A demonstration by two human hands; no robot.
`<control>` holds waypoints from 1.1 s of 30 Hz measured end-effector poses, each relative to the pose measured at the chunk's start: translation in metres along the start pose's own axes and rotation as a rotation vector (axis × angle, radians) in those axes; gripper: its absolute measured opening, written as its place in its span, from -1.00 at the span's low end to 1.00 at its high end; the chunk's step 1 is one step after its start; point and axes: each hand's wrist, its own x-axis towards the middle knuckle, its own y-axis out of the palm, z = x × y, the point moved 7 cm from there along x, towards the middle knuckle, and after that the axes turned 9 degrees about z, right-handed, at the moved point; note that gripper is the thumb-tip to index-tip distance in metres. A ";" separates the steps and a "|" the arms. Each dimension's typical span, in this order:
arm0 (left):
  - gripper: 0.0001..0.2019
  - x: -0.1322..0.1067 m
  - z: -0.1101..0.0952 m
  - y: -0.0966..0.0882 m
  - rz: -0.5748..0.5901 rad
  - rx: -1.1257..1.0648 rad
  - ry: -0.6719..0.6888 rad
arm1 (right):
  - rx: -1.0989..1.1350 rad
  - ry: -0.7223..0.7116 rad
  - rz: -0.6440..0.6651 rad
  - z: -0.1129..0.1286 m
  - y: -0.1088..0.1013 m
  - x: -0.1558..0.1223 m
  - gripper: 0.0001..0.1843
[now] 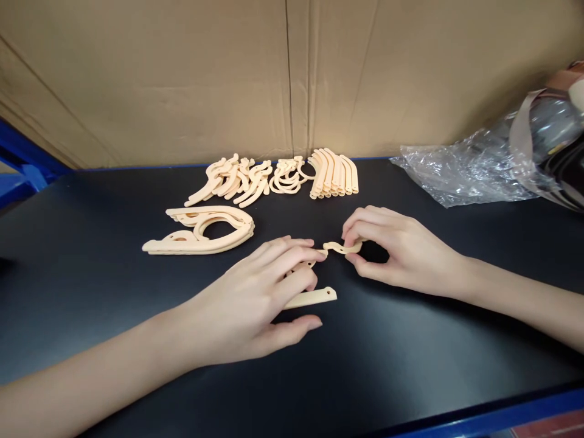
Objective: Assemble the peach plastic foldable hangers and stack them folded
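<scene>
A blue frame (27, 176) stood left of the stack (207, 246) of pale folded parts, which lay on a black table (410, 365) with cardboard (182, 79) behind. Beyond the stack and slightly right was a loose heap (232, 181) of curved pieces. The left hand (258, 289) was to the right of the stack and nearer the person, its fingers bent over pale parts and its thumb apart from them; I cannot tell whether the hidden fingers gripped anything. Past the stack, farther right, lay a tangle of rings (286, 167). A bar (314, 297), right of the stack and nearer the person, came out from under the left hand, a hole near its visible end. Also right of the stack, the hook (340, 247), thin and wavy, reached the left fingertips; any join there was hidden. Beyond the stack to the right, a row (335, 173) of bars lay side by side. The right hand (401, 249), right of the stack, pinched the hook between thumb and fingers. Far right of the stack lay a clear bag (474, 170).
</scene>
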 end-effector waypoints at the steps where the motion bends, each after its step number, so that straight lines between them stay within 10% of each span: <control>1: -0.84 0.000 -0.001 0.002 0.019 -0.020 0.003 | 0.040 0.008 -0.018 0.000 -0.001 0.000 -0.95; 33: -0.88 -0.004 0.000 -0.007 -0.099 0.103 -0.021 | 0.066 -0.227 0.092 0.033 0.009 -0.008 -0.71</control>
